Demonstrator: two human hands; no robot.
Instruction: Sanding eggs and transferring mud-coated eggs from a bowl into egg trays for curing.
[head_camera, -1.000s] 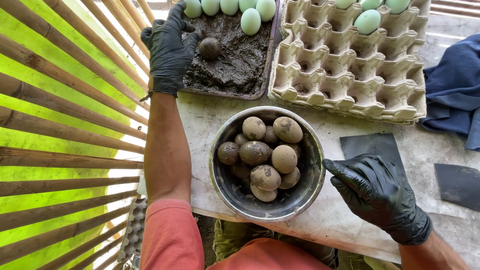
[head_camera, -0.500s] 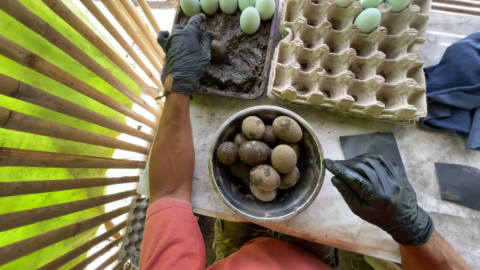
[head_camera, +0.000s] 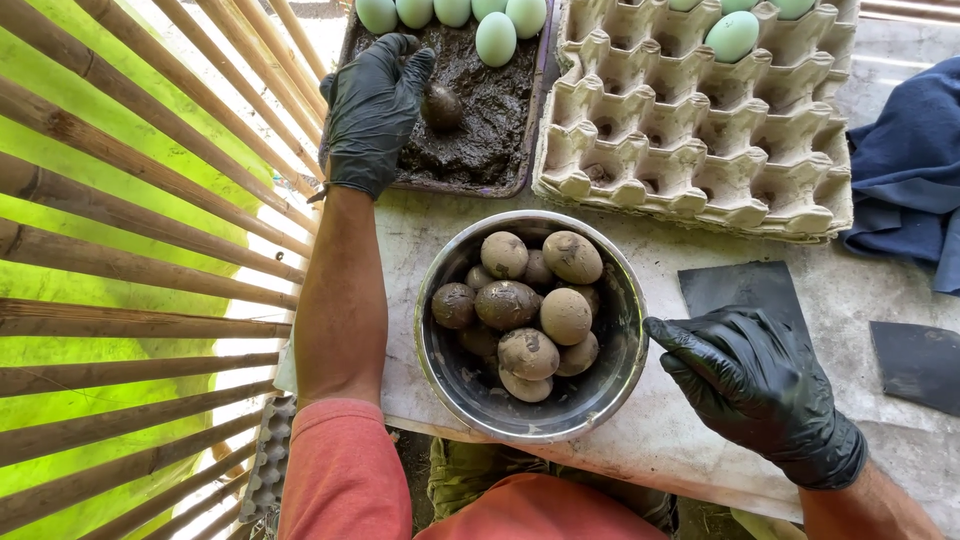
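Observation:
My left hand (head_camera: 372, 108), in a black glove, reaches over the dark tray of mud (head_camera: 478, 140) with its fingers spread, the fingertips touching a mud-coated egg (head_camera: 441, 106) that lies in the mud. Several pale green eggs (head_camera: 496, 38) stand along the tray's far side. My right hand (head_camera: 755, 385), also gloved in black, rests open on the table just right of a metal bowl (head_camera: 620, 385). The bowl holds several mud-coated eggs (head_camera: 528, 308).
A grey cardboard egg carton (head_camera: 700, 140) stands behind the bowl with pale green eggs (head_camera: 733, 36) in its far row. Dark flat sheets (head_camera: 745, 285) lie on the table at right, and a blue cloth (head_camera: 905, 170) is beyond them. A bamboo railing (head_camera: 130, 200) runs along the left.
My left hand has moved right across the mud tray until its fingers reach the mud-coated egg. The right hand and the bowl have stayed put.

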